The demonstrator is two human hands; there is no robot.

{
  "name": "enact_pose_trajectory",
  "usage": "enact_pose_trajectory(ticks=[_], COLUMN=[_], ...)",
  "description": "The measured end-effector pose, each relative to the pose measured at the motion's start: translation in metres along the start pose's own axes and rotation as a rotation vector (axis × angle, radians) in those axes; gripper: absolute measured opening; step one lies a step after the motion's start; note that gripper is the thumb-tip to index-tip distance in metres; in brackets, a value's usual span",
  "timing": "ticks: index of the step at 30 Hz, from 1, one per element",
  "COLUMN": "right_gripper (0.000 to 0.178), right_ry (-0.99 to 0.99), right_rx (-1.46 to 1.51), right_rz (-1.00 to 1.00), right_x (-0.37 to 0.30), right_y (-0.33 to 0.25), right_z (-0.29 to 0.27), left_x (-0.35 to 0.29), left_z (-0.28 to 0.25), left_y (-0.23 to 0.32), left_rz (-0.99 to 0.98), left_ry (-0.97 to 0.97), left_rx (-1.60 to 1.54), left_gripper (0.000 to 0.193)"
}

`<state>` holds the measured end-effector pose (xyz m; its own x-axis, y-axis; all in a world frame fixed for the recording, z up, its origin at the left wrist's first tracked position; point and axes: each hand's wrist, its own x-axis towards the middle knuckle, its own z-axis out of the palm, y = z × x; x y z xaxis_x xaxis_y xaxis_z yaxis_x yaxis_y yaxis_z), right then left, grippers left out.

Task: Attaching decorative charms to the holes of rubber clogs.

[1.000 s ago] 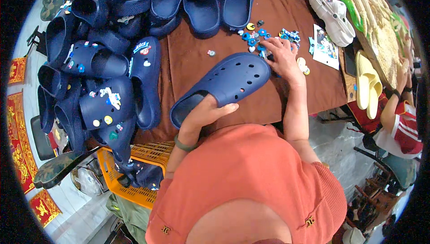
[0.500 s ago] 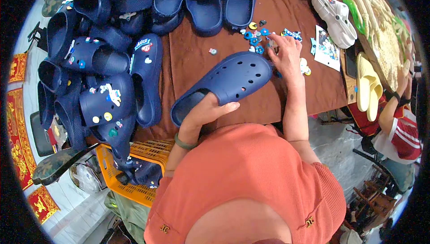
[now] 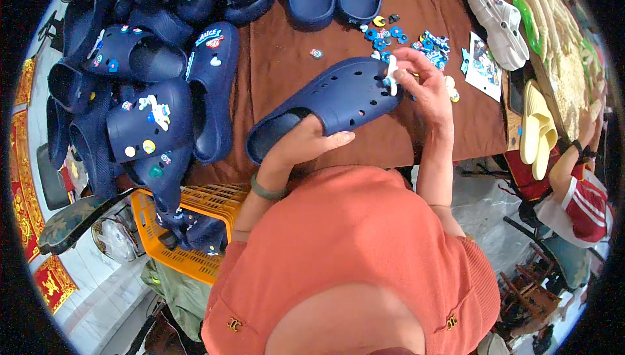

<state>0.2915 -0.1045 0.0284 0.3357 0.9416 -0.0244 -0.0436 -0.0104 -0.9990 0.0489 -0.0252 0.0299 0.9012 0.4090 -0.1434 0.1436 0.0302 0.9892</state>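
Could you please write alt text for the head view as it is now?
A person's left hand holds a navy perforated clog through its foot opening while the right hand pinches a white-and-blue charm at its toe. Loose charms lie on the brown cloth beyond, with more navy clogs heaped to the left.

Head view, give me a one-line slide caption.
Left hand grips a navy clog; right hand holds a white charm by its toe.
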Motion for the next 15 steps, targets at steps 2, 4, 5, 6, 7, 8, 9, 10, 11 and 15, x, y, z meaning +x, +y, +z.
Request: enact_pose_trajectory(ticks=[2,4,5,6,7,8,9,10,11,15], right_gripper=[0.026,0.024,0.022,0.020,0.020,0.018,0.017,0.017,0.016,0.013], right_ry=[0.016,0.018,0.050,0.081,0.082,0.118,0.152,0.150,0.134,0.085], right_rx=[-0.103,-0.356,-0.372,-0.388,-0.390,-0.455,-0.519,-0.520,-0.576,-0.678], right_rz=[0.027,-0.145,-0.153,-0.162,-0.162,-0.239,-0.317,-0.317,-0.363,-0.388], right_x=[-0.003,0.000,-0.001,0.000,0.001,0.004,0.006,0.007,0.008,0.006], right_y=[0.008,0.014,0.014,0.012,0.013,0.016,0.018,0.018,0.017,0.013], right_z=[0.008,0.012,0.015,0.019,0.023,0.026,0.027,0.027,0.027,0.024], left_x=[-0.001,0.000,0.001,0.001,0.001,0.002,0.001,0.001,0.000,-0.001], left_z=[0.000,0.000,0.000,0.000,0.000,0.000,0.000,0.000,0.001,-0.001], left_y=[0.004,0.008,0.009,0.009,0.009,0.008,0.007,0.005,0.003,0.002], left_rz=[0.008,0.014,0.011,0.008,0.010,0.022,0.035,0.036,0.040,0.075], left_ry=[0.013,0.017,0.022,0.028,0.027,0.025,0.024,0.026,0.037,0.006], left_rx=[0.023,0.046,0.048,0.051,0.050,0.076,0.102,0.100,0.084,0.076], left_gripper=[0.051,0.052,0.052,0.052,0.052,0.053,0.053,0.053,0.054,0.057])
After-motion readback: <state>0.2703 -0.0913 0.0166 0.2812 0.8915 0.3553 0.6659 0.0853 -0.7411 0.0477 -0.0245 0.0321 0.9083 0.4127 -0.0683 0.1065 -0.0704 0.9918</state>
